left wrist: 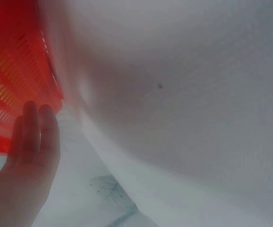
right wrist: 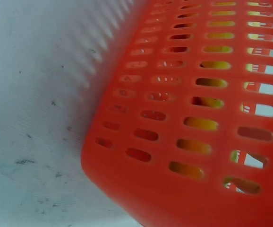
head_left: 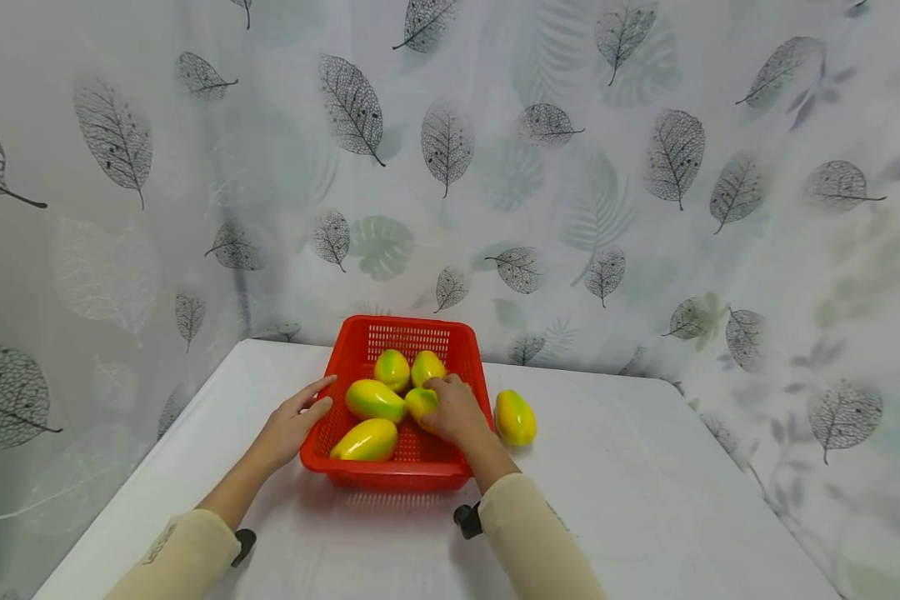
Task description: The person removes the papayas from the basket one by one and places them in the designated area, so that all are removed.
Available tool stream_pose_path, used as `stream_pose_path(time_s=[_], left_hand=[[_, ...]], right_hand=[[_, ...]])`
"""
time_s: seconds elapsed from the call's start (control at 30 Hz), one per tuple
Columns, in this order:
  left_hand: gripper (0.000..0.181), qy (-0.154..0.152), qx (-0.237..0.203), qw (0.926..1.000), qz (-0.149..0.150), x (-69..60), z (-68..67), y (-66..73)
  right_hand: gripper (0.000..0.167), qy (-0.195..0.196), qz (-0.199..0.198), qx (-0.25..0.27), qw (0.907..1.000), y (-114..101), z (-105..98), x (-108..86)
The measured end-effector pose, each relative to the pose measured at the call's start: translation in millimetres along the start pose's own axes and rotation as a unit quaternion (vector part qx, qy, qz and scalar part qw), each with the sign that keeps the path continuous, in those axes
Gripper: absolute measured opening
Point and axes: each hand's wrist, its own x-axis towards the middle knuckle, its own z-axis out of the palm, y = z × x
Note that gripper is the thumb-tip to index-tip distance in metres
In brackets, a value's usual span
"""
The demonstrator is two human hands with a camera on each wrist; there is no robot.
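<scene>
A red plastic basket [head_left: 399, 475] holds several yellow-green mangoes [head_left: 375, 401]. Inside it, toward its right side, my right hand [head_left: 457, 410] grips one mango [head_left: 421, 406], which its fingers partly cover. My left hand [head_left: 288, 427] is at the basket's left rim, thumb and fingers extended; the left wrist view shows its straight fingers [left wrist: 31, 135] beside the slotted wall [left wrist: 18, 71]. The right wrist view holds only the basket's slotted side [right wrist: 174, 118], with yellow showing through the slots; the right hand is out of sight there.
One more mango [head_left: 516, 418] lies on the white-covered table [head_left: 615, 500], just right of the basket. Behind the table hangs a leaf-patterned curtain [head_left: 450, 233], which also runs along both sides.
</scene>
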Motion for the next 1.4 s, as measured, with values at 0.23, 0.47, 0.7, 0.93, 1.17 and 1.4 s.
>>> stream_pose_path(time_s=[0.23, 0.47, 0.7, 0.93, 1.17, 1.4], left_hand=[[0.054, 0.003, -0.002, 1.0, 0.002, 1.6, -0.3, 0.6], [0.055, -0.001, 0.001, 1.0, 0.006, 1.2, 0.5, 1.0], [0.054, 0.004, 0.004, 1.0, 0.005, 1.0, 0.5, 1.1], [0.054, 0.003, 0.005, 1.0, -0.001, -0.5, 2.0, -0.7], [0.055, 0.005, 0.012, 0.9999, -0.003, -0.6, 1.6, -0.1], [0.055, 0.005, 0.018, 0.9998, -0.002, -0.1, 0.6, -0.9]], right_hand=[[0.058, -0.003, -0.002, -0.024, 0.9997, -0.3, -0.3, 0.6], [0.058, -0.014, 0.0, -0.028, 0.9995, 0.6, 1.3, 0.1], [0.057, -0.018, -0.008, -0.053, 0.9984, 1.9, 4.2, 0.7], [0.058, -0.026, -0.006, -0.069, 0.9973, 1.8, 5.7, -1.0], [0.058, -0.014, -0.018, -0.082, 0.9964, 0.8, 5.3, -3.1], [0.055, 0.023, -0.035, -0.073, 0.9965, -1.0, 3.2, -5.8]])
